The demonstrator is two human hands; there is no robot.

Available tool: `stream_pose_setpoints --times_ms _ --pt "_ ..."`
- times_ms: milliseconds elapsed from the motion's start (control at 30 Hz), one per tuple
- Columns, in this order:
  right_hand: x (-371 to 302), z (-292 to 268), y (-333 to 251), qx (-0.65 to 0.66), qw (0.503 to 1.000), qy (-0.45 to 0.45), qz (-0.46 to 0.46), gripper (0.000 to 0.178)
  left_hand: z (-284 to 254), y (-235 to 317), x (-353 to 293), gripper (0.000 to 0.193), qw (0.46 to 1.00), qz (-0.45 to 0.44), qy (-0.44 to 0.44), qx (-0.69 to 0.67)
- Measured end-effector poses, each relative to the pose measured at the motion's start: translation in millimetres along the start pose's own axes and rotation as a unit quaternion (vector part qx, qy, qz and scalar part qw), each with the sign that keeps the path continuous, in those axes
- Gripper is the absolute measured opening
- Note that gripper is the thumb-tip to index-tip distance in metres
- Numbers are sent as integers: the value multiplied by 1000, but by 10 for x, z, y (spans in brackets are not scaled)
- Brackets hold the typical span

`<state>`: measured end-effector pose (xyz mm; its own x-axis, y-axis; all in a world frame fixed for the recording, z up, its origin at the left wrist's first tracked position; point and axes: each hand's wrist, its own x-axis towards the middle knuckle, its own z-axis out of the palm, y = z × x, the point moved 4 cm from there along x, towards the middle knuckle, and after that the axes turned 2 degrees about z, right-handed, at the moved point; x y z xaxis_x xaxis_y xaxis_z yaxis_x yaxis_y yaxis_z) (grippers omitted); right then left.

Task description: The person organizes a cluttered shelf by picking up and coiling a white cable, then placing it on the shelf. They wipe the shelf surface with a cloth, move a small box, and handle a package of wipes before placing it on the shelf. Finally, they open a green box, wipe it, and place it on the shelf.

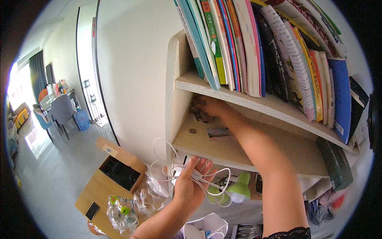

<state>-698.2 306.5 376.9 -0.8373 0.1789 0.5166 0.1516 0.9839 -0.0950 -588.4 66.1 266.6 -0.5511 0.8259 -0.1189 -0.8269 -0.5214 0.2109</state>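
At lower centre, the white cable (195, 174) hangs in thin, loose, uneven loops, held in the upturned left hand (190, 186); the step seems to be steadying it while the right hand (207, 107) reaches into the shelf's (221, 148) rear corner, its grip unclear; the next move likely calls for keeping the loops together

- We list one grey chair (63, 108), our landmark.
- One light-blue chair (43, 118), just left of it.
- One bright window (16, 85), beyond it, left.
- One dark curtain (36, 71), behind it, left.
- Glossy grey floor (47, 167), beneath it; glare, nearer us.
- Pale wall (135, 71), right of it.
- Pale wooden bookshelf (171, 87), well right of it.
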Motion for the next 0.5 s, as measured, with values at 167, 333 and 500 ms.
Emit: stream_pose_setpoints --times_ms 167,333,500 --pt "-322 -344 -177 29 977 -200 -60 39 8 -14 6 19 1000 2 2 -5" --pt "-566 -804 -270 134 967 -209 -54 38 21 12 -9 19 1000 4 0 2" --pt "-363 -462 30 235 954 -167 85 36 46 -15 -30 21 1000 7 -6 -6"
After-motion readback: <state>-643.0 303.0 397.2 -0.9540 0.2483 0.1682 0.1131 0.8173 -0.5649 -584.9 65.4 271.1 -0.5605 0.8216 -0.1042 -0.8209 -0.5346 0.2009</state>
